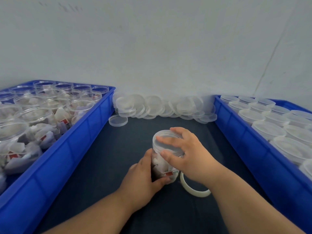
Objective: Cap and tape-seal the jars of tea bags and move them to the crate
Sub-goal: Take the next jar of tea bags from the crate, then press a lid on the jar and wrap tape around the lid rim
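A clear jar of tea bags (160, 166) stands on the dark table in the middle. My left hand (143, 176) grips its body from the left. My right hand (185, 154) curls over the clear lid (166, 139) on top of the jar, thumb on the near rim and fingers on the far rim. A roll of white tape (192, 190) lies on the table just right of the jar, partly under my right wrist.
A blue crate (81, 146) at left holds several open jars of tea bags (35, 119). A blue crate (249, 149) at right holds several capped jars (268, 129). A pile of loose clear lids (160, 107) lies along the back wall.
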The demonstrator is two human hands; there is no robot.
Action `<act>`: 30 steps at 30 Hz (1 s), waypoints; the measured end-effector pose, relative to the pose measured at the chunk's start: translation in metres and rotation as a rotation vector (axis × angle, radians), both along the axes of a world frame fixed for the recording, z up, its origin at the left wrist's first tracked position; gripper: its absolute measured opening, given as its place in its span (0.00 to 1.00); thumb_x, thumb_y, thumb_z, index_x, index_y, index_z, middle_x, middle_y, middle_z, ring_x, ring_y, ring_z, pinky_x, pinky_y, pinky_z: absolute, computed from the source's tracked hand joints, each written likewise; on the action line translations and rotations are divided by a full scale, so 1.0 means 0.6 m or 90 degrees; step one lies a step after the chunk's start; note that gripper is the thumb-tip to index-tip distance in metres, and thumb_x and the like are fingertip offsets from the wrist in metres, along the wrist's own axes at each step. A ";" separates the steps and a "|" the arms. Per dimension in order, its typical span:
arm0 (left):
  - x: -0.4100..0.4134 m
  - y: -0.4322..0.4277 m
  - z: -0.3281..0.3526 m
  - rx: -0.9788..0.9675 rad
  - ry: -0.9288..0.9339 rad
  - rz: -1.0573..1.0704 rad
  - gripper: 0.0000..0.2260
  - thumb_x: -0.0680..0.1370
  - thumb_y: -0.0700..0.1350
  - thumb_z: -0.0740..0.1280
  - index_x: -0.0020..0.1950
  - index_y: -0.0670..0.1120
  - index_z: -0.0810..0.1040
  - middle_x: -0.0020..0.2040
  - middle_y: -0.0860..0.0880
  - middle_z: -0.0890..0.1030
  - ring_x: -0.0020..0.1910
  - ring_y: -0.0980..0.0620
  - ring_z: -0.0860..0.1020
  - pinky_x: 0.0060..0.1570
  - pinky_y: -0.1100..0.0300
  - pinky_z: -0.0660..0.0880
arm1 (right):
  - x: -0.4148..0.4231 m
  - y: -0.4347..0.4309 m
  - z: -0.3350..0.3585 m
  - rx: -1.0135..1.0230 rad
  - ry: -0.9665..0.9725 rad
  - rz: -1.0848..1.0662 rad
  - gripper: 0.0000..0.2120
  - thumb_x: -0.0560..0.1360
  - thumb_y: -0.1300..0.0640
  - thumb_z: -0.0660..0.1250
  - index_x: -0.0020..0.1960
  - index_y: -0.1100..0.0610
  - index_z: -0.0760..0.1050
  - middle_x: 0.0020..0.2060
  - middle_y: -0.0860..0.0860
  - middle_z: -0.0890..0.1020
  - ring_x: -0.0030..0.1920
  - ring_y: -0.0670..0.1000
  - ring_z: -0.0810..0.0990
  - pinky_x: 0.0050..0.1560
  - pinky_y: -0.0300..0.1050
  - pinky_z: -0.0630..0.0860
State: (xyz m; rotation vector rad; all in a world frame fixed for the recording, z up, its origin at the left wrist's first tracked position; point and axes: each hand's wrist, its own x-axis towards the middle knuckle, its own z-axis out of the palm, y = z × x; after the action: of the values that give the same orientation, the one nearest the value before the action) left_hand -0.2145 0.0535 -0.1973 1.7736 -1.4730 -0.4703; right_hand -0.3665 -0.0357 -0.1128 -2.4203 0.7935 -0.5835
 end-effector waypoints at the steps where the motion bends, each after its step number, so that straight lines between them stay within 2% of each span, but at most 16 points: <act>1: 0.000 0.000 0.000 -0.001 0.005 -0.002 0.27 0.72 0.60 0.75 0.66 0.64 0.65 0.57 0.64 0.79 0.58 0.62 0.78 0.60 0.55 0.76 | 0.003 0.002 -0.004 -0.031 -0.013 -0.013 0.16 0.73 0.40 0.68 0.58 0.24 0.71 0.69 0.37 0.62 0.71 0.41 0.56 0.66 0.35 0.56; 3: 0.001 0.000 0.001 0.000 0.008 -0.005 0.27 0.72 0.60 0.75 0.65 0.64 0.65 0.58 0.64 0.80 0.58 0.63 0.78 0.60 0.56 0.76 | 0.007 0.003 -0.010 -0.079 -0.042 -0.029 0.19 0.72 0.44 0.71 0.60 0.29 0.74 0.70 0.42 0.65 0.71 0.44 0.60 0.67 0.35 0.58; 5: 0.002 -0.001 0.000 0.004 0.007 -0.004 0.28 0.72 0.60 0.75 0.67 0.64 0.64 0.59 0.63 0.79 0.59 0.61 0.77 0.61 0.55 0.76 | 0.007 -0.003 -0.007 -0.079 -0.044 -0.014 0.19 0.72 0.47 0.72 0.58 0.29 0.73 0.69 0.43 0.67 0.70 0.45 0.63 0.68 0.37 0.61; 7: 0.002 -0.002 -0.002 0.006 0.000 0.001 0.30 0.73 0.59 0.75 0.69 0.63 0.63 0.60 0.63 0.78 0.60 0.60 0.76 0.62 0.55 0.74 | 0.003 -0.016 -0.002 -0.057 -0.026 0.024 0.18 0.73 0.47 0.72 0.56 0.29 0.73 0.68 0.42 0.67 0.69 0.42 0.65 0.68 0.39 0.64; 11: 0.005 -0.004 -0.003 0.015 0.004 0.000 0.29 0.73 0.57 0.75 0.68 0.63 0.63 0.60 0.63 0.78 0.61 0.60 0.76 0.62 0.56 0.74 | -0.002 -0.037 0.009 0.004 -0.006 0.087 0.17 0.71 0.44 0.70 0.58 0.31 0.77 0.66 0.40 0.69 0.68 0.36 0.65 0.65 0.32 0.64; 15: 0.006 -0.005 -0.005 0.023 -0.001 0.001 0.30 0.73 0.55 0.75 0.69 0.61 0.63 0.61 0.62 0.78 0.62 0.57 0.76 0.64 0.53 0.73 | -0.003 -0.042 0.012 0.044 -0.010 0.125 0.18 0.72 0.50 0.72 0.58 0.31 0.77 0.66 0.42 0.69 0.69 0.38 0.65 0.68 0.39 0.66; 16: 0.005 -0.004 -0.005 0.022 0.001 0.003 0.30 0.73 0.55 0.75 0.70 0.61 0.63 0.61 0.62 0.78 0.62 0.57 0.76 0.64 0.53 0.73 | -0.003 -0.039 0.014 0.058 -0.016 0.123 0.18 0.71 0.48 0.72 0.57 0.31 0.78 0.67 0.41 0.68 0.69 0.36 0.65 0.68 0.38 0.66; 18: 0.004 -0.004 -0.004 0.020 0.003 0.003 0.30 0.74 0.56 0.75 0.70 0.62 0.63 0.61 0.62 0.78 0.62 0.58 0.76 0.64 0.53 0.74 | 0.000 -0.032 0.022 0.058 -0.004 0.098 0.18 0.67 0.37 0.70 0.56 0.28 0.76 0.69 0.37 0.65 0.70 0.33 0.61 0.68 0.38 0.64; 20: 0.003 -0.004 -0.003 0.027 -0.010 0.004 0.29 0.74 0.59 0.74 0.69 0.63 0.62 0.60 0.63 0.77 0.61 0.58 0.76 0.62 0.53 0.75 | 0.008 -0.024 0.027 0.006 0.043 0.048 0.23 0.63 0.26 0.65 0.57 0.27 0.72 0.74 0.39 0.59 0.75 0.39 0.53 0.67 0.43 0.61; 22: 0.002 -0.004 -0.002 0.031 -0.020 0.006 0.29 0.74 0.60 0.73 0.69 0.64 0.60 0.58 0.63 0.78 0.59 0.58 0.76 0.60 0.54 0.76 | 0.019 -0.018 0.028 -0.067 0.076 -0.009 0.27 0.63 0.23 0.61 0.59 0.30 0.71 0.75 0.40 0.59 0.76 0.44 0.53 0.66 0.45 0.59; 25: 0.002 -0.004 -0.002 0.030 -0.017 0.000 0.29 0.74 0.58 0.74 0.69 0.63 0.60 0.56 0.62 0.79 0.57 0.60 0.78 0.59 0.54 0.77 | 0.035 -0.015 0.021 -0.116 0.055 -0.038 0.24 0.68 0.29 0.64 0.61 0.36 0.75 0.65 0.36 0.72 0.70 0.42 0.65 0.66 0.40 0.63; 30: 0.003 -0.004 -0.002 0.037 -0.013 0.001 0.29 0.75 0.59 0.73 0.69 0.63 0.61 0.59 0.62 0.77 0.60 0.56 0.76 0.62 0.53 0.75 | 0.030 -0.027 0.011 -0.135 -0.013 0.005 0.14 0.70 0.40 0.71 0.56 0.38 0.79 0.54 0.28 0.72 0.61 0.29 0.67 0.59 0.28 0.62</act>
State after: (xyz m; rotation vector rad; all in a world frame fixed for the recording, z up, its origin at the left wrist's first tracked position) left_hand -0.2129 0.0511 -0.1983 1.8299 -1.4853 -0.5006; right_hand -0.3486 -0.0518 -0.1059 -2.6031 0.7459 -0.7217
